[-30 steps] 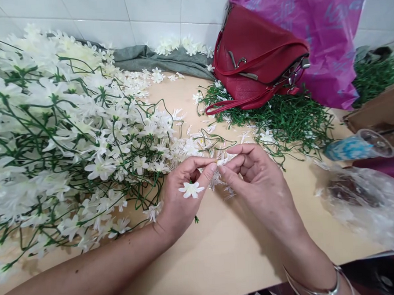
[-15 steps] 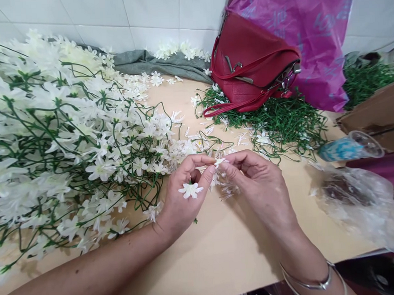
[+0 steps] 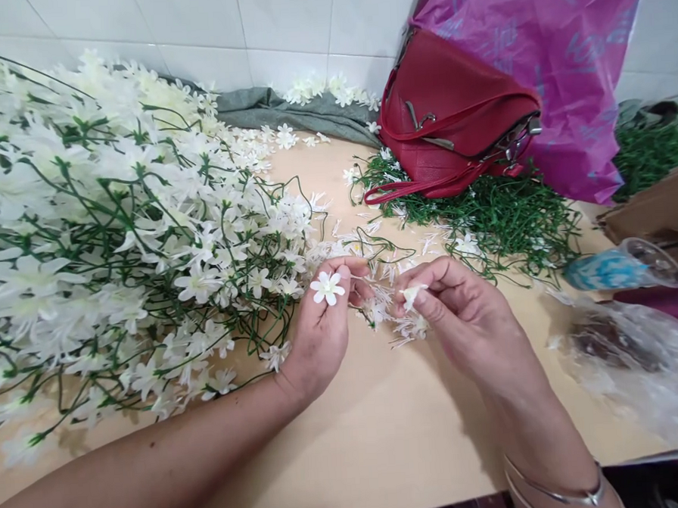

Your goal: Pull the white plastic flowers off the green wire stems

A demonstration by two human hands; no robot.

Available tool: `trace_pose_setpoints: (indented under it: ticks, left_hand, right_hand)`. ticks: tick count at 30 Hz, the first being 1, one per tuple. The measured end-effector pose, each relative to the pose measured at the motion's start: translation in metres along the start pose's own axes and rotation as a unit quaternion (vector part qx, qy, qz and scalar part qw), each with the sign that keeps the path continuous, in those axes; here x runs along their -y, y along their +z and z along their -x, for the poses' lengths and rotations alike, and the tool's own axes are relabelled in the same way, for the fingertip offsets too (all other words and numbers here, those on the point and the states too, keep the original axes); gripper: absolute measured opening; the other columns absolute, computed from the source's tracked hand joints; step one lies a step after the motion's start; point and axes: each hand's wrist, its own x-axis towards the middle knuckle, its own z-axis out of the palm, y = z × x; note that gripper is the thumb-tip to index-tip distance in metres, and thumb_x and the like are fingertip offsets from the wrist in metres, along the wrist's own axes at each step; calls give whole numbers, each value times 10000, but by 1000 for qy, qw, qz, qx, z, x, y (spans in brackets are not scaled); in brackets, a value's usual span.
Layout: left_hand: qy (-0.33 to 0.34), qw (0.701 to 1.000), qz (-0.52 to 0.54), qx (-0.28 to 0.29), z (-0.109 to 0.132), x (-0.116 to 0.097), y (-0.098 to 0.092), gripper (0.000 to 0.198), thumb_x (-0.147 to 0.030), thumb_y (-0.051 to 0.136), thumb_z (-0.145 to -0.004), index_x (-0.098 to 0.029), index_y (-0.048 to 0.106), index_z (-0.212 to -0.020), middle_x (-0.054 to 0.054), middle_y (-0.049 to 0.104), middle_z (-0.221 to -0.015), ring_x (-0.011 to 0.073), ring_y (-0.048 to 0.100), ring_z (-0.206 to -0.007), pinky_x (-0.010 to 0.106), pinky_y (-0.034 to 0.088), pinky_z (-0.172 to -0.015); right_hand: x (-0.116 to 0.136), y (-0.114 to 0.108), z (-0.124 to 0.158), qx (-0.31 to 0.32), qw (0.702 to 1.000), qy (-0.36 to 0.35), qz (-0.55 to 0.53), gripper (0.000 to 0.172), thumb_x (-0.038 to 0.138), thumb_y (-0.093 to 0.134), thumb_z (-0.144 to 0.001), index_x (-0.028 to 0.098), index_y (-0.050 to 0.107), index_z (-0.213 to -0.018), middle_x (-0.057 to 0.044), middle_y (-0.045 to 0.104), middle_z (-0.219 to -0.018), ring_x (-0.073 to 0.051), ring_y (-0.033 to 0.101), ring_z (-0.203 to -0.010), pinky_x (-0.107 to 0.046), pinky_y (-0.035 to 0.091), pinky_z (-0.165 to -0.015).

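Observation:
In the head view, my left hand (image 3: 321, 338) is closed around an artificial flower stem, mostly hidden in the curled fingers. The stem's white blossom (image 3: 327, 287) shows beside my thumb and faces up. My right hand (image 3: 467, 315) pinches a loose white artificial blossom (image 3: 414, 294) between thumb and fingertips, a short gap away from the left fingers. Below and between the hands lie thin white stamens (image 3: 378, 301) scattered on the table (image 3: 360, 435). Close by on the left is a big heap of white artificial flowers (image 3: 198, 280) on green stems.
A red handbag (image 3: 456, 104) rests on green plastic stems (image 3: 502, 223) at the back, before a magenta plastic bag (image 3: 580, 82). To the right lie a blue-patterned clear cup (image 3: 606, 269) and a crumpled clear bag (image 3: 657, 359). Loose white blossoms (image 3: 286, 137) lie near the wall.
My hands have drawn apart from where their fingertips met at a small blossom, which stays in my right hand. The left hand's blossom has risen beside the thumb. The view has shifted slightly.

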Motion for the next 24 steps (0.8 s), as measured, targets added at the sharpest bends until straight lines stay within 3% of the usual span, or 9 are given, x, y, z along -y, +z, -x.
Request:
trace_pose_setpoints:
  ticks: [4, 7, 9, 15, 20, 22, 24]
  left_hand:
    - [11, 1000, -21, -15, 0, 0, -1, 224, -321, 425, -1093, -196, 608, -1061, 48, 639, -1054, 141, 632, -933, 259, 538, -828]
    - [2, 1000, -22, -2, 0, -4, -1, 233, -356, 428, -1089, -199, 600, -1089, 52, 657, -1085, 143, 651, -898, 261, 551, -805]
    - [-13, 999, -19, 31, 1, -5, -1, 251, -366, 421, -1086, -195, 603, -1112, 59, 673, -1077, 145, 650, -844, 265, 549, -764]
    - [13, 986, -100, 130, 3, -3, -3, 267, -346, 439, -1070, -191, 655, -1085, 40, 652, -899, 169, 590, -814, 297, 504, -795]
    - [49, 981, -160, 100, 2, -4, -3, 180, -266, 499, -1029, -191, 650, -1092, 72, 675, -1084, 211, 609, -1057, 348, 461, -987]
    - [54, 980, -174, 81, 2, -4, -3, 165, -257, 502, -1029, -182, 648, -1037, 79, 665, -1078, 207, 605, -1049, 345, 450, -985]
    - [54, 981, -178, 64, 2, -4, -2, 149, -259, 521, -1023, -176, 642, -1002, 72, 655, -1030, 196, 600, -992, 330, 453, -944]
  right_hand:
    - [9, 1, 3, 158, 987, 15, -23, 148, 379, 655, -993, 237, 664, -951, -76, 684, -1228, -152, 673, -784, -333, 566, -760]
    - [11, 6, 3, 228, 972, 3, -51, 131, 352, 651, -1001, 231, 657, -952, -80, 719, -1116, -179, 688, -896, -335, 562, -821]
    - [9, 6, 2, 220, 972, -2, -85, 115, 340, 669, -992, 230, 655, -962, -62, 712, -1008, -178, 676, -913, -313, 554, -820]
    - [1, -8, -1, 164, 980, 13, -114, 59, 305, 687, -980, 249, 674, -992, -37, 654, -1038, -164, 647, -916, -277, 526, -795]
    - [1, -15, -3, 123, 989, 17, -86, 92, 330, 721, -953, 241, 699, -949, -56, 659, -1147, -174, 637, -934, -279, 522, -781]
    - [-1, -18, -4, 83, 994, 17, -76, 90, 328, 738, -942, 244, 706, -951, -50, 668, -1168, -161, 644, -904, -275, 522, -782]
    - [-5, -21, -5, 40, 997, 18, -58, 85, 315, 760, -929, 248, 711, -946, -27, 692, -1031, -134, 633, -802, -253, 510, -742]
